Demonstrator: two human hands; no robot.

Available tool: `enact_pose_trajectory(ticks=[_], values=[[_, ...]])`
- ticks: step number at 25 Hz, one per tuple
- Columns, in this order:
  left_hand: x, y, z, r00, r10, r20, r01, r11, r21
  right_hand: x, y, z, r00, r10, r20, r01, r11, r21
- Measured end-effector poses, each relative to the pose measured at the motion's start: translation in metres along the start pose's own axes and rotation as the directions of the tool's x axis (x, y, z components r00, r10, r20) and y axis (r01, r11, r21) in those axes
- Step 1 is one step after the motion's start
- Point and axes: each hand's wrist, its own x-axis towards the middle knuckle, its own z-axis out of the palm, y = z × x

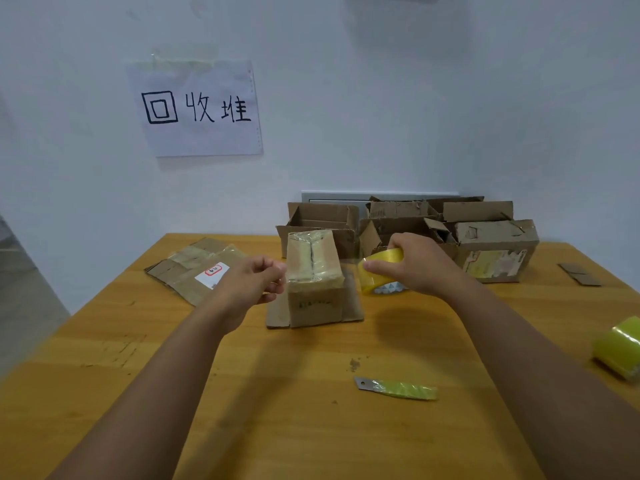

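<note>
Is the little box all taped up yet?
Partly. Shiny tape already covers the top seam of the small brown cardboard box. The right hand grips the yellow roll of tape beside it. The left hand has curled fingers at the box's left edge; whether they pinch tape is unclear. The bottom flaps lie spread on the wooden table, and the blade wrapped in yellow lies untouched.

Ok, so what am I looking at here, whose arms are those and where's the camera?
This is one picture from a camera worn on a person's head, looking down at their own two bare hands over a wooden table. The right hand grips a yellow tape roll beside a small cardboard box. The left hand is curled at the box's other side; whether it pinches tape is unclear. Also lying there: flattened cardboard, opened boxes behind, a second tape roll and a cutter blade.
</note>
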Motion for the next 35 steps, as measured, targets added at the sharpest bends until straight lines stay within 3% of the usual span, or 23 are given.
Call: enact_pose_trajectory(ticks=[4,8,17,26,28,29,30,32,33,35], values=[[0.009,-0.011,0.004,0.994,0.036,-0.1,-0.027,0.995,0.097,0.01,-0.007,0.004,1.0,0.026,0.011,-0.026,0.999,-0.033],[0.019,-0.013,0.009,0.982,-0.021,-0.188,0.039,0.995,0.093,0.021,-0.009,0.008,0.994,0.086,0.071,-0.082,0.995,-0.064],[0.031,-0.014,0.017,0.972,-0.151,-0.179,0.15,0.989,-0.019,0.041,-0.005,0.014,0.979,0.145,0.141,-0.127,0.983,-0.13],[0.032,-0.023,0.022,0.97,-0.16,-0.183,0.175,0.982,0.069,0.039,0.005,0.024,0.963,0.155,0.221,-0.123,0.981,-0.15],[0.029,-0.025,0.024,0.974,-0.097,-0.204,0.13,0.98,0.153,0.038,0.007,0.029,0.96,0.15,0.237,-0.12,0.984,-0.135],[0.027,-0.026,0.026,0.977,0.018,-0.211,0.051,0.948,0.315,0.037,0.007,0.032,0.96,0.148,0.236,-0.121,0.985,-0.124],[0.026,-0.027,0.028,0.964,0.191,-0.183,-0.066,0.844,0.531,0.036,0.007,0.034,0.962,0.147,0.231,-0.124,0.986,-0.111],[0.023,-0.03,0.034,0.89,0.456,0.028,-0.279,0.495,0.823,0.034,0.007,0.036,0.964,0.152,0.22,-0.135,0.987,-0.091],[0.021,-0.031,0.038,0.857,0.5,0.121,-0.333,0.361,0.871,0.033,0.007,0.036,0.964,0.153,0.217,-0.138,0.987,-0.085],[0.017,-0.033,0.045,0.845,0.509,0.163,-0.329,0.256,0.909,0.032,0.008,0.035,0.966,0.151,0.212,-0.139,0.988,-0.073]])
